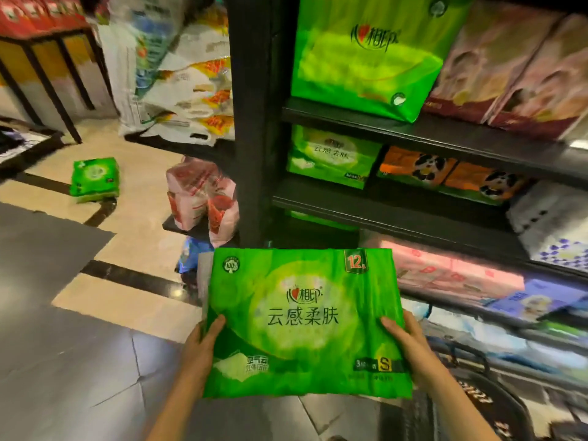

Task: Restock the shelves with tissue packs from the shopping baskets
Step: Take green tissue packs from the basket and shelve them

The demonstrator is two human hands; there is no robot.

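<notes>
A: Far left first. Red cartons (38, 11) on a black rack (47, 74), cropped by the top left corner, print too blurred to read.

B: On the floor, near the rack's foot?

A: Small green pack (94, 177) lying alone on the tiled floor (133, 243), well apart from everything else. Behind it, white sacks (178, 78) leaning in a heap, lettering smeared.

B: And low centre?

A: Left hand (200, 351) gripping the left edge of the green tissue pack (304, 323), thumb on top, fingers hidden underneath. Pack held flat, face up, in front of the shelf unit's black post (251, 122), touching no shelf. Pink-and-white pack (203, 198) on a low ledge beyond, blue item under it mostly hidden.

B: The other side?

A: Right hand (410, 342) clamped on the pack's right edge, thumb over the face, fingers out of sight below.

B: The shelves?

A: Upper shelf (445, 128): big green bag (366, 55) at its left end, pink packs (515, 68) beside it, cut by the right edge. Middle shelf: green pack (331, 157), then orange panda packs (445, 173). Lower rows partly hidden behind the held pack, blurred further right. Bottom right corner: dark shopping basket (483, 405), only partly in frame, contents unreadable.
</notes>
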